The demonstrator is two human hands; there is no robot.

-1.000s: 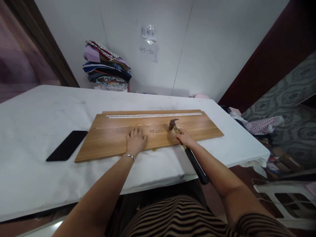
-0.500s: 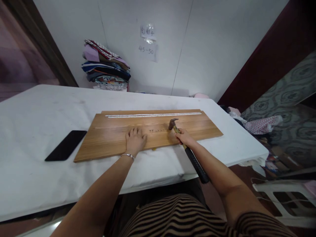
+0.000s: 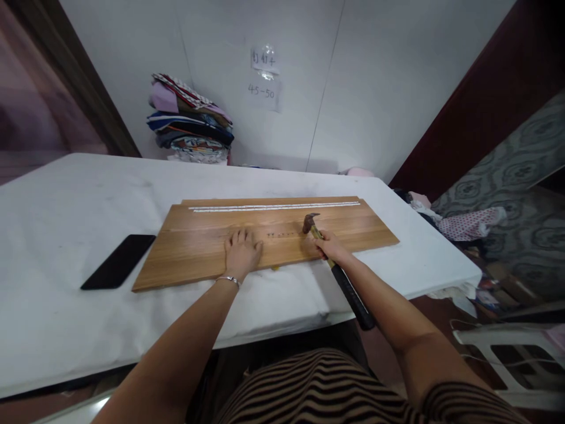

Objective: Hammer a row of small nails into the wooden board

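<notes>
A wooden board (image 3: 189, 250) lies flat in front of me. My left hand (image 3: 242, 253) rests on it, palm down with the fingers spread. Wrapped round the upper handle of a claw hammer (image 3: 351, 294), close under the head, is my right hand (image 3: 330, 245). The hammer's rusty head is over the board, and its black grip points back towards me past the table edge. Between my hands a short row of several small nails (image 3: 280, 235) shows on the board. Two thin white strips (image 3: 273, 206) run along the board's far side.
The board is on a table with a white cover (image 3: 106, 194). A black flat slab like a tablet (image 3: 119, 262) lies left of the board. At the back stands a pile of folded clothes (image 3: 192, 121) by the wall. A white plastic stool (image 3: 485, 338) is at lower right.
Hardly anything differs. The view has shifted very slightly; my left hand stays on the board and my right hand keeps the hammer in almost the same place.
</notes>
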